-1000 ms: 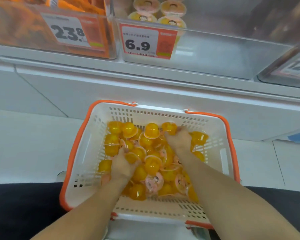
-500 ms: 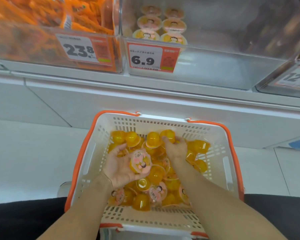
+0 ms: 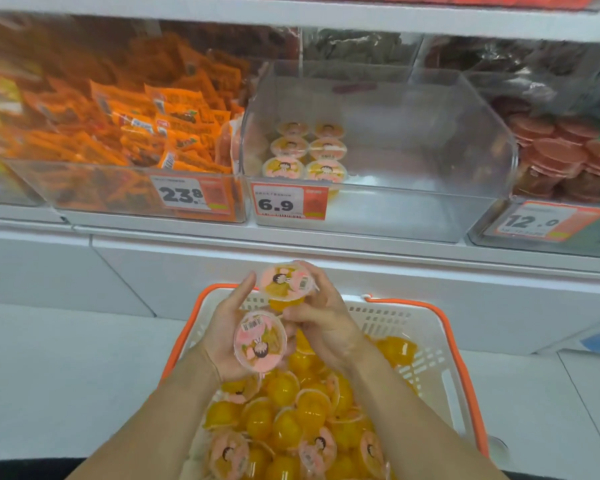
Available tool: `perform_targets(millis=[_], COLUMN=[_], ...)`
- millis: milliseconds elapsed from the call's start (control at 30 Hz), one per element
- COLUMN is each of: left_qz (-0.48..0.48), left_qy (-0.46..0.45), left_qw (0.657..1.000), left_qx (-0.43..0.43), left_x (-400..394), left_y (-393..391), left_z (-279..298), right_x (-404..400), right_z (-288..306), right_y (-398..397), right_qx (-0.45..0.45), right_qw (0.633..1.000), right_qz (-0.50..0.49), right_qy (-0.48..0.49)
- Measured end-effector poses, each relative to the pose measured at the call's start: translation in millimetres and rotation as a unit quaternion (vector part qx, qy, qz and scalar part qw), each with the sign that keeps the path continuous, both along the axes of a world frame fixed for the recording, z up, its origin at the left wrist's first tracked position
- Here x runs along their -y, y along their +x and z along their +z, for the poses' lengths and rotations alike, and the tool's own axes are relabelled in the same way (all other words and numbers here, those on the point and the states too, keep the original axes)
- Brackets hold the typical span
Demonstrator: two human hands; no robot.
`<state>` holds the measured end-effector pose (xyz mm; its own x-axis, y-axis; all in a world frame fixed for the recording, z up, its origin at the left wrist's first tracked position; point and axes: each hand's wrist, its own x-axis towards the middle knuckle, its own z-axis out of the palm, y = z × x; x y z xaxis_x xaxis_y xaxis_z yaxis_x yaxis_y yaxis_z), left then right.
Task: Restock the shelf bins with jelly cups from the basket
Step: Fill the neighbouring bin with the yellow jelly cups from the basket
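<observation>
A white basket [image 3: 426, 344] with an orange rim sits in front of me, heaped with yellow jelly cups [image 3: 284, 420] with pink printed lids. My left hand [image 3: 226, 337] cradles one jelly cup [image 3: 260, 341] in its palm, lid facing me. My right hand [image 3: 323, 323] grips a second jelly cup [image 3: 286, 282] by its side, raised just above the first. Both hands hover over the basket's far edge. On the shelf above stands a clear bin [image 3: 413, 202] tagged 6.9, holding several jelly cups [image 3: 305, 150] in two rows at its left side.
Left of the clear bin is a bin of orange snack packets [image 3: 146, 133] tagged 23.8. To the right is a bin of reddish round cups [image 3: 561, 161] tagged 12.0. A white shelf ledge [image 3: 291, 237] runs below the bins.
Both hands have risen out of the basket, each with a jelly cup. The right hand, which was digging in the pile, now holds one. My view has tilted up toward the shelf.
</observation>
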<state>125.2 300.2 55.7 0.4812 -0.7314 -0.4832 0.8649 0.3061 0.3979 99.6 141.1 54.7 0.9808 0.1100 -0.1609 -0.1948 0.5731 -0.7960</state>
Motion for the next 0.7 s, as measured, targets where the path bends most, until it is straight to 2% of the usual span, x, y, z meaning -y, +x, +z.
perform_targets(millis=[100, 200, 300, 367, 433, 467, 600, 700], left_qz=[-0.079, -0.147, -0.162, -0.158, -0.150, -0.149, -0.157, -0.129], left_qy=[0.058, 0.146, 0.175, 0.176, 0.164, 0.160, 0.199, 0.228], left_qw=[0.991, 0.965, 0.946, 0.938, 0.936, 0.935, 0.910, 0.905], left_qx=[0.087, 0.161, 0.218, 0.253, 0.273, 0.280, 0.329, 0.334], left_x=[-16, -31, -40, -45, -49, -50, -44, -36], left_y=[17, 29, 35, 36, 35, 35, 33, 34], left_z=[40, 89, 126, 138, 143, 144, 153, 158], right_x=[-8, -17, -20, -15, -8, -6, 5, 10], right_z=[29, 55, 78, 93, 107, 114, 139, 157], right_y=[1, -1, -4, -6, -6, -6, -8, -13], right_qx=[0.060, 0.091, 0.131, 0.149, 0.140, 0.131, 0.103, 0.082], right_qw=[0.991, 0.973, 0.956, 0.959, 0.968, 0.966, 0.916, 0.906], right_qz=[-0.008, -0.011, 0.001, 0.046, 0.075, 0.073, 0.036, 0.078], right_qy=[-0.116, -0.213, -0.263, -0.237, -0.197, -0.209, -0.385, -0.408])
